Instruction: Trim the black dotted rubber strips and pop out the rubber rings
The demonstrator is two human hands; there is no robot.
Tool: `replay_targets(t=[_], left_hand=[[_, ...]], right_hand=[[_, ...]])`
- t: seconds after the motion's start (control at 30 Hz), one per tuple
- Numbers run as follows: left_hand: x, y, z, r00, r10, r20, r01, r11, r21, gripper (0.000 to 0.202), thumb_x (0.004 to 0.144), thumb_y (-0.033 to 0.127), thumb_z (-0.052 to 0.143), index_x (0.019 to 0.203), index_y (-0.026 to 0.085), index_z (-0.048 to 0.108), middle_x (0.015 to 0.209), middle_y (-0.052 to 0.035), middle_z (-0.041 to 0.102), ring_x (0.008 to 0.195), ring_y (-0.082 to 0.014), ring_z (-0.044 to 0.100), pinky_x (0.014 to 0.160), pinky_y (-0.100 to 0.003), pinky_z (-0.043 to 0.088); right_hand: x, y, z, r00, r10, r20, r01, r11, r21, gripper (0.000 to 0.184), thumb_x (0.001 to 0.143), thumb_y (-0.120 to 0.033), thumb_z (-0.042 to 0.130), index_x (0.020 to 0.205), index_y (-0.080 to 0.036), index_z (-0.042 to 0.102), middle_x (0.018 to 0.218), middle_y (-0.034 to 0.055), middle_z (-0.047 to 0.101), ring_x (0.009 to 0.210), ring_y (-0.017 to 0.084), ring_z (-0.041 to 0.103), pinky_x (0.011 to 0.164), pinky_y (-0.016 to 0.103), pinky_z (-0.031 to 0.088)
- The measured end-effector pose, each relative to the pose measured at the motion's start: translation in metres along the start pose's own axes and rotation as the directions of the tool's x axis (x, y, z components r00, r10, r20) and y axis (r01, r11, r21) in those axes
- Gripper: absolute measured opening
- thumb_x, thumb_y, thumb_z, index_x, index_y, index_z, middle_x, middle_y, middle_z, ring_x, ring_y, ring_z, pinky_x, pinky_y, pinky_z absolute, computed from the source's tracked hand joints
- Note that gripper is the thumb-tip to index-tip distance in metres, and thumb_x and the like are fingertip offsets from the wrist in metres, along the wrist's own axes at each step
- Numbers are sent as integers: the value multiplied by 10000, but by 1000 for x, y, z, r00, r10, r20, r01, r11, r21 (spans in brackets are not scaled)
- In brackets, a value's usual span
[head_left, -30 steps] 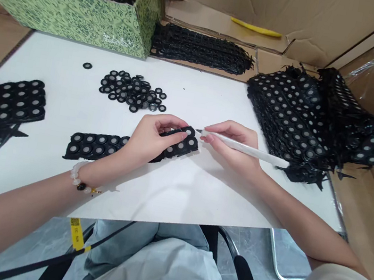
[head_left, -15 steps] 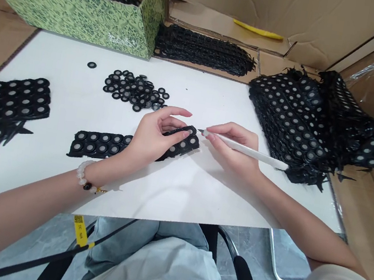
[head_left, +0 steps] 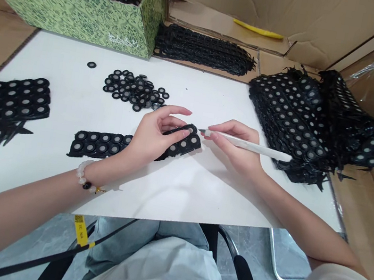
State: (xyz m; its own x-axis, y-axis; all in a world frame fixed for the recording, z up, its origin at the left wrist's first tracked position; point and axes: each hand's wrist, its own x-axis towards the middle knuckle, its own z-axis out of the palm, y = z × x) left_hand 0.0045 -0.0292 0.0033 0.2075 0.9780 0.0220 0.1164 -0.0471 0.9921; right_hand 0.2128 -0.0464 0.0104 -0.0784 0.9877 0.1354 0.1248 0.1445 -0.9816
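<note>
My left hand (head_left: 153,137) rests on the right end of a strip of black rubber rings with grey centres (head_left: 100,143), its fingertips curled over the strip and pinning it to the white board (head_left: 178,191). My right hand (head_left: 234,145) grips a slim white pen-shaped tool (head_left: 250,146) like a pen. Its dark pointed tip sits just right of the strip's end, close to my left fingertips. A pile of loose black rings (head_left: 134,90) lies just beyond my left hand.
A sheet of black rings (head_left: 1,113) lies at the board's left, and a tall heap of such sheets (head_left: 291,119) at its right. Behind stand a green patterned box (head_left: 72,11) and cardboard walls (head_left: 266,10). The board's front edge overhangs my lap.
My left fingers have lifted and spread slightly over the strip, whose end has shifted a little right. The white tool has swung flatter, its tip staying beside the strip.
</note>
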Motion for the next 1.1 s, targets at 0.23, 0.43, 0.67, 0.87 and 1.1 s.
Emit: replay_targets(t=[0.23, 0.43, 0.67, 0.87, 1.1], left_hand=[[6, 3, -8, 997, -33, 67, 33, 999, 7, 468, 744, 313, 807, 1175, 167, 696, 960, -70, 783, 960, -211, 751, 916, -307, 589], [22, 3, -30, 942, -199, 268, 163, 975, 152, 289, 676, 335, 836, 922, 195, 777, 883, -55, 792, 848, -229, 748, 813, -331, 603], [23, 2, -32, 911, -212, 353, 250, 966, -65, 219, 696, 293, 843, 877, 203, 757, 900, -37, 785, 799, -183, 733, 733, -278, 598], [21, 8, -36, 846, -225, 483, 298, 951, -79, 217, 768, 324, 812, 941, 206, 757, 899, -58, 776, 743, -171, 719, 659, -252, 583], [19, 10, -33, 854, -165, 492, 155, 986, 63, 214, 758, 363, 793, 847, 201, 685, 875, -44, 749, 784, -180, 706, 717, -275, 574]], right_hand=[[2, 3, 2, 987, 127, 99, -136, 987, 89, 179, 752, -346, 837, 828, -197, 772, 812, 25, 792, 747, 173, 752, 716, 315, 618], [4, 5, 1, 993, 105, 46, -109, 989, 100, 181, 741, -350, 840, 824, -202, 779, 809, 26, 787, 728, 177, 754, 704, 324, 630], [7, 13, -5, 991, 120, 62, -127, 982, 139, 227, 756, -389, 833, 883, -207, 785, 862, 26, 789, 806, 184, 757, 807, 366, 651], [8, 10, -6, 991, 110, 79, -125, 969, 213, 222, 756, -380, 845, 883, -211, 777, 850, 18, 791, 800, 173, 765, 826, 361, 657], [6, 2, -5, 988, 125, 88, -144, 954, 262, 293, 730, -434, 857, 870, -196, 759, 778, 15, 771, 769, 179, 771, 830, 371, 659]])
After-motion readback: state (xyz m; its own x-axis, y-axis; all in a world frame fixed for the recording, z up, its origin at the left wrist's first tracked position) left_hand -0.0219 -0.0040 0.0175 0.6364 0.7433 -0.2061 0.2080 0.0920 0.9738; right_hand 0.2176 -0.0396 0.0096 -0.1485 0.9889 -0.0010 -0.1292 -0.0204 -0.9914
